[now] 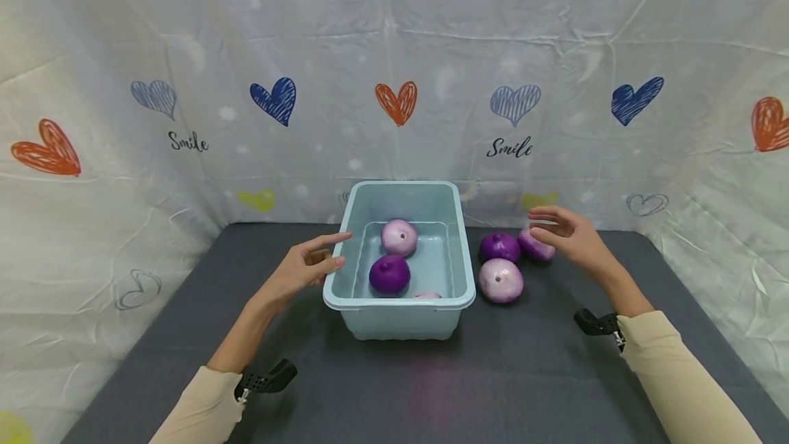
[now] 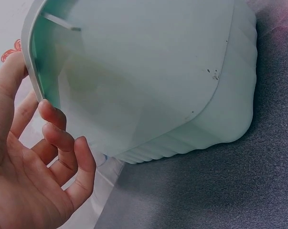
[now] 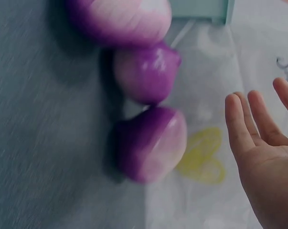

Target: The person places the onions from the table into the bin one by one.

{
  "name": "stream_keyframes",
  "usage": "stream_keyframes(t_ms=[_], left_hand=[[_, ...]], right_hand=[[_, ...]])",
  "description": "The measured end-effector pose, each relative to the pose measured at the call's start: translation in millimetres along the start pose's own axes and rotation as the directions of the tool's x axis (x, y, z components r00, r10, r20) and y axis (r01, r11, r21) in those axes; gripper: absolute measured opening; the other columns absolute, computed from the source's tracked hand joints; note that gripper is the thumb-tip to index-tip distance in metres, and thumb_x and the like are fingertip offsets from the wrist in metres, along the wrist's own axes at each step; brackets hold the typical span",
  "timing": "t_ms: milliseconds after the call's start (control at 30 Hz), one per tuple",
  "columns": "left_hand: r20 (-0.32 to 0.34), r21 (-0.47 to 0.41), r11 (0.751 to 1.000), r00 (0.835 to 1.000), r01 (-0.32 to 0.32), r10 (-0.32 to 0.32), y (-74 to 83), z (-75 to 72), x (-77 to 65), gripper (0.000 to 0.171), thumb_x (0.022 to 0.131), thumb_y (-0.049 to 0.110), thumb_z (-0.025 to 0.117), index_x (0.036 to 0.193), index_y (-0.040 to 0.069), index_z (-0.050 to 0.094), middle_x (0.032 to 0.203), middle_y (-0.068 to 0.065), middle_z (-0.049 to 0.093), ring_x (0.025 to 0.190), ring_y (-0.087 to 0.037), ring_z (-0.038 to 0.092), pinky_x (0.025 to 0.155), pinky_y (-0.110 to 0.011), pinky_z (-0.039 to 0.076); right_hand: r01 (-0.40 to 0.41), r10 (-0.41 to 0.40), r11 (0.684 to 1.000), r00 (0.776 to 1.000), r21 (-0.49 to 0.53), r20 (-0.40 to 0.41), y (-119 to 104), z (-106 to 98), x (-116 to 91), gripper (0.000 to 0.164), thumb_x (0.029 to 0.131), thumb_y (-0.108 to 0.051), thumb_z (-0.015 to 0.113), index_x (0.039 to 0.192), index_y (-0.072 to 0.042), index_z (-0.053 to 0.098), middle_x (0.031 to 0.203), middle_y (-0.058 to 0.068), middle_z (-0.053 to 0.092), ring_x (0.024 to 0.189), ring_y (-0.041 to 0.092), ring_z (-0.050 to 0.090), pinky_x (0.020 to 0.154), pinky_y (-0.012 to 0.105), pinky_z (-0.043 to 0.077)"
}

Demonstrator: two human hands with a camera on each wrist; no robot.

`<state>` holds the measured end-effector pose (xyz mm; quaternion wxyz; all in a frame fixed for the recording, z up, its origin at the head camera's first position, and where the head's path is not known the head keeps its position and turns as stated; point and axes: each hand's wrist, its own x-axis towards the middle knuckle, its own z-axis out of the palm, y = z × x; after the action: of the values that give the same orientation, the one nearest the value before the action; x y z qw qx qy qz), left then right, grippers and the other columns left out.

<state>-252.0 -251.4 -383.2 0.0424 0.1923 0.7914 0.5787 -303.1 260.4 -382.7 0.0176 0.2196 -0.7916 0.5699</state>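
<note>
Left hand [image 1: 302, 267] at the left rim of the bin [image 1: 401, 321]: index and thumb spread, other fingers loosely curled, no firm pinch visible; contact hard to tell. Bin's long axis runs away from the person. Inside: dark onion [image 1: 390, 275], nub up; pale onion [image 1: 399, 237] behind it, root end up and tipped toward the person; sliver of a third onion [image 1: 428, 294] past the near wall.

Right of bin, on the table [image 1: 394, 389], three more: nubbed onion [image 1: 500, 247], squat, nub up; front onion [image 1: 501, 280], root end toward the person; far-right onion [image 1: 535, 247], long axis roughly sideways, dipping rightward, tip unclear.

Right hand [image 1: 567, 235] near it, fingers slightly bent, apart, pinching nothing. Step, my reading: picking up far-right onion, left hand minding the bin. Next calls for fingers lowered and closed across its narrower width.
</note>
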Motion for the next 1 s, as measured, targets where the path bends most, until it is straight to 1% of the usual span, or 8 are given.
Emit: stream_keyframes(t_ms=[167, 300, 367, 433, 533, 600, 767, 1000], left_hand=[[0.007, -0.005, 1.0, 1.0, -0.003, 0.003, -1.2, 0.1, 0.2, 0.05, 0.102, 0.019, 0.066, 0.151, 0.015, 0.053, 0.078, -0.008, 0.048, 0.061, -0.014, 0.04, 0.062, -0.031, 0.041], [0.003, -0.009, 1.0, 1.0, 0.002, -0.002, -1.6, -0.1, 0.1, 0.05, 0.102, 0.018, 0.066, 0.15, 0.016, 0.054, 0.077, -0.008, 0.048, 0.061, -0.014, 0.04, 0.062, -0.031, 0.041], [-0.001, -0.01, 1.0, 1.0, 0.002, -0.002, -1.6, -0.4, 0.0, 0.05, 0.102, 0.018, 0.066, 0.15, 0.015, 0.054, 0.076, -0.007, 0.047, 0.06, -0.014, 0.04, 0.062, -0.031, 0.041], [-0.006, -0.007, 1.0, 1.0, 0.003, -0.003, -1.4, -0.4, -0.3, 0.05, 0.102, 0.018, 0.067, 0.15, 0.015, 0.054, 0.075, -0.006, 0.047, 0.06, -0.014, 0.039, 0.061, -0.031, 0.041], [-0.002, -0.002, 1.0, 1.0, 0.003, -0.003, -0.8, 0.1, -0.4, 0.05, 0.102, 0.019, 0.067, 0.15, 0.016, 0.054, 0.075, -0.006, 0.046, 0.06, -0.016, 0.039, 0.062, -0.031, 0.041], [-0.001, 0.002, 1.0, 1.0, 0.007, -0.007, -0.2, 0.6, -0.5, 0.05, 0.102, 0.02, 0.067, 0.15, 0.017, 0.054, 0.075, -0.007, 0.046, 0.061, -0.017, 0.04, 0.062, -0.031, 0.041], [0.001, 0.008, 1.0, 1.0, 0.008, -0.008, 1.0, 1.1, -1.1, 0.05, 0.102, 0.02, 0.067, 0.15, 0.017, 0.054, 0.076, -0.008, 0.047, 0.062, -0.017, 0.04, 0.062, -0.031, 0.041], [-0.002, 0.005, 1.0, 1.0, 0.008, -0.008, 1.2, 0.7, -1.9, 0.05, 0.102, 0.019, 0.066, 0.15, 0.016, 0.054, 0.075, -0.008, 0.046, 0.061, -0.017, 0.04, 0.062, -0.032, 0.041]], right_hand=[[-0.024, 0.022, 0.999, 0.997, -0.023, -0.071, 13, -14, -12, 0.046, 0.103, -0.02, 0.065, 0.144, -0.004, 0.053, 0.141, 0.012, 0.054, 0.122, 0.012, 0.055, 0.093, 0.022, 0.046], [-0.042, 0.037, 0.998, 0.995, -0.057, -0.091, 25, -21, -16, 0.05, 0.103, -0.021, 0.065, 0.146, -0.001, 0.05, 0.144, 0.018, 0.05, 0.126, 0.022, 0.054, 0.092, 0.02, 0.045], [-0.061, 0.056, 0.996, 0.995, -0.067, -0.084, 32, -24, -17, 0.054, 0.103, -0.022, 0.066, 0.149, 0.0, 0.046, 0.147, 0.022, 0.046, 0.131, 0.033, 0.05, 0.095, 0.024, 0.046], [-0.09, 0.085, 0.993, 0.994, -0.073, -0.074, 39, -25, -17, 0.06, 0.102, -0.022, 0.067, 0.152, 0.0, 0.042, 0.151, 0.025, 0.04, 0.135, 0.043, 0.044, 0.099, 0.034, 0.046], [-0.137, 0.133, 0.987, 0.99, -0.082, -0.056, 48, -25, -17, 0.069, 0.101, -0.023, 0.069, 0.156, 0.0, 0.034, 0.155, 0.028, 0.031, 0.139, 0.049, 0.036, 0.104, 0.053, 0.039], [-0.158, 0.155, 0.984, 0.987, -0.085, -0.044, 53, -24, -16, 0.073, 0.1, -0.021, 0.07, 0.157, 0.001, 0.031, 0.157, 0.03, 0.027, 0.14, 0.05, 0.033, 0.105, 0.061, 0.035], [-0.195, 0.194, 0.977, 0.981, -0.088, -0.016, 59, -18, -10, 0.078, 0.097, -0.02, 0.073, 0.158, 0.001, 0.029, 0.158, 0.032, 0.024, 0.141, 0.052, 0.028, 0.107, 0.064, 0.03], [-0.181, 0.183, 0.975, 0.983, -0.127, 0.0, 63, -11, 5, 0.076, 0.095, -0.021, 0.076, 0.154, 0.003, 0.035, 0.155, 0.028, 0.032, 0.141, 0.05, 0.03, 0.108, 0.063, 0.028]])
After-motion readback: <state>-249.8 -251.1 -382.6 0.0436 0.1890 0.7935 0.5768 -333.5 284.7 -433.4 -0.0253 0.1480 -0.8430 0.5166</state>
